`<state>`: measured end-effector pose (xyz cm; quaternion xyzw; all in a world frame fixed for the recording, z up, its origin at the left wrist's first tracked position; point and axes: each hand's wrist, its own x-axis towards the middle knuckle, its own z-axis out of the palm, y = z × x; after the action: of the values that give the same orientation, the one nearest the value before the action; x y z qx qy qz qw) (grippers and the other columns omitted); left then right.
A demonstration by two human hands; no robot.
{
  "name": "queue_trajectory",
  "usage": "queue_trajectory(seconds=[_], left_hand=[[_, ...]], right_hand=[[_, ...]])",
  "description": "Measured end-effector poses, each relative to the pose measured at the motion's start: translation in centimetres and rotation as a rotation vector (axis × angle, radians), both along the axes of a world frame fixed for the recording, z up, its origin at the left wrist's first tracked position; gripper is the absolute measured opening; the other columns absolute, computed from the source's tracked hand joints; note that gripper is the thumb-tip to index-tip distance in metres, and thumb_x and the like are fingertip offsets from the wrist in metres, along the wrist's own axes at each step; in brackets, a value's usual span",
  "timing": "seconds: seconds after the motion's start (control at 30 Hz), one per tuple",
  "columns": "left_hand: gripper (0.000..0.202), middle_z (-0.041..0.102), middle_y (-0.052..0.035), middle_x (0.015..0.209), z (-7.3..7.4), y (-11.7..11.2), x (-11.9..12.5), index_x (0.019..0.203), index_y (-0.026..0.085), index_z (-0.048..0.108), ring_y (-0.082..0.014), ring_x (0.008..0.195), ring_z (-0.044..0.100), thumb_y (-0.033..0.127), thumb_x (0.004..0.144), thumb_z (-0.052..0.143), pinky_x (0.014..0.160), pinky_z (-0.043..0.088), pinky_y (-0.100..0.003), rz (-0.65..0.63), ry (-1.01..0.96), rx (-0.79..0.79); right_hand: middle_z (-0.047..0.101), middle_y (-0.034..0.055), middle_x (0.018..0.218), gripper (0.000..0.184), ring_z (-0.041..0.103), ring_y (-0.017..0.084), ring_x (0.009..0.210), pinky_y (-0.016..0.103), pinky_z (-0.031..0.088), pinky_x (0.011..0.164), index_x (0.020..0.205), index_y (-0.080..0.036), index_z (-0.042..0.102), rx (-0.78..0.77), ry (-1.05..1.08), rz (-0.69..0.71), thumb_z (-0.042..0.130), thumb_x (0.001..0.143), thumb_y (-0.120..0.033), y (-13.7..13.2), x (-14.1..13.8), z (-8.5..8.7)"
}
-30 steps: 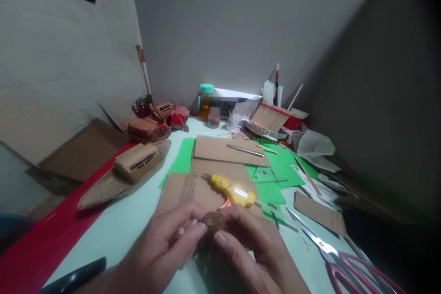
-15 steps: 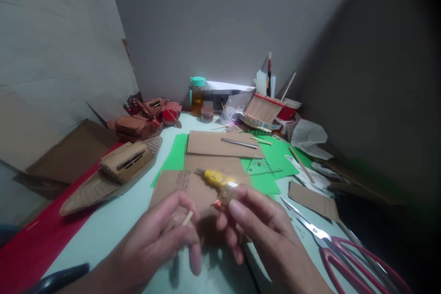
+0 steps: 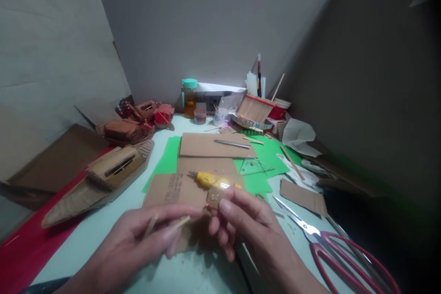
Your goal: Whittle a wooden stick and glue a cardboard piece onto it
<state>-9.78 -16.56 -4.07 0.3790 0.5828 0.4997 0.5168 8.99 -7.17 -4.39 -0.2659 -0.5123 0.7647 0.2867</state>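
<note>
My left hand is closed on a thin wooden stick; a second pale stick end shows between its fingers. Pinched between thumb and forefinger of my right hand is a small brown cardboard piece with shiny, glue-like blobs. Just beyond it is a yellow glue gun, its metal nozzle pointing left. I cannot tell whether my other right fingers hold the gun, as its rear is hidden. Cardboard sheets lie under and behind both hands.
Red-handled scissors lie open on the right, near a cardboard strip. A cardboard boat stands at left. A metal cutter and a clear set square lie ahead. A lidded jar stands at the back.
My left hand has turned and its forefinger has stretched toward my right hand, with the stick now pointing right. The right hand keeps its pinch; the whole view has shifted slightly.
</note>
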Motion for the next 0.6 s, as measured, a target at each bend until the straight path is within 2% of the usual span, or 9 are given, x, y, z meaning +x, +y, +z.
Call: queue_trajectory(seconds=[0.07, 0.1, 0.17, 0.27, 0.33, 0.43, 0.6], left_hand=[[0.044, 0.069, -0.0009, 0.063, -0.16, -0.01, -0.09, 0.118, 0.028, 0.074, -0.0173, 0.065, 0.059, 0.053, 0.082, 0.073, 0.062, 0.042, -0.025, -0.022, 0.039, 0.001], [0.043, 0.068, 0.0002, 0.061, -0.21, -0.02, -0.11, 0.119, 0.028, 0.071, -0.0169, 0.063, 0.058, 0.054, 0.084, 0.070, 0.059, 0.040, -0.025, -0.029, 0.034, 0.000], [0.035, 0.068, 0.0010, 0.058, -0.19, -0.05, -0.04, 0.106, 0.027, 0.068, -0.0164, 0.058, 0.057, 0.055, 0.085, 0.070, 0.057, 0.039, -0.024, -0.022, 0.020, 0.000], [0.032, 0.065, 0.0002, 0.050, 0.21, -0.08, 0.32, 0.076, 0.023, 0.064, -0.0149, 0.051, 0.053, 0.052, 0.077, 0.076, 0.053, 0.039, -0.023, 0.034, 0.078, -0.015], [0.029, 0.063, 0.0001, 0.048, 0.52, -0.11, 0.58, 0.067, 0.021, 0.064, -0.0139, 0.048, 0.051, 0.046, 0.073, 0.078, 0.050, 0.037, -0.021, 0.086, 0.164, -0.020], [0.024, 0.060, 0.0014, 0.046, 0.70, -0.22, 0.79, 0.064, 0.021, 0.066, -0.0130, 0.047, 0.050, 0.042, 0.073, 0.074, 0.048, 0.037, -0.020, 0.134, 0.271, 0.007], [0.025, 0.060, 0.0016, 0.051, 0.69, -0.37, 0.83, 0.070, 0.024, 0.070, -0.0147, 0.050, 0.055, 0.047, 0.079, 0.068, 0.047, 0.041, -0.021, 0.072, 0.342, -0.021]], right_hand=[[0.064, 0.0008, 0.072, 0.039, 0.052, 0.008, 0.056, 0.016, 0.042, 0.048, 0.081, -0.016, 0.060, 0.060, -0.053, -0.007, 0.066, 0.091, -0.053, 0.01, 0.15, 0.38], [0.063, 0.0005, 0.071, 0.038, 0.052, 0.008, 0.057, 0.018, 0.041, 0.049, 0.080, -0.016, 0.059, 0.112, -0.086, -0.011, 0.063, 0.092, -0.053, -0.01, 0.22, 0.54], [0.063, 0.0008, 0.070, 0.037, 0.052, 0.010, 0.059, 0.021, 0.040, 0.053, 0.076, -0.017, 0.060, 0.255, -0.173, -0.011, 0.058, 0.095, -0.049, -0.12, 0.36, 0.83], [0.065, 0.0014, 0.069, 0.036, 0.054, 0.012, 0.060, 0.025, 0.040, 0.058, 0.074, -0.019, 0.062, 0.499, -0.298, -0.013, 0.050, 0.099, -0.042, -0.40, 0.53, 1.09], [0.065, 0.0008, 0.069, 0.035, 0.055, 0.013, 0.062, 0.026, 0.039, 0.059, 0.074, -0.020, 0.061, 0.632, -0.344, -0.020, 0.047, 0.100, -0.039, -0.57, 0.57, 1.12], [0.064, -0.0002, 0.070, 0.034, 0.057, 0.013, 0.065, 0.027, 0.039, 0.063, 0.075, -0.020, 0.060, 0.754, -0.386, -0.024, 0.045, 0.101, -0.035, -0.71, 0.55, 1.02], [0.059, -0.0009, 0.068, 0.034, 0.052, 0.013, 0.062, 0.027, 0.037, 0.060, 0.076, -0.020, 0.059, 0.815, -0.409, -0.006, 0.043, 0.101, -0.035, -0.81, 0.50, 0.83]])
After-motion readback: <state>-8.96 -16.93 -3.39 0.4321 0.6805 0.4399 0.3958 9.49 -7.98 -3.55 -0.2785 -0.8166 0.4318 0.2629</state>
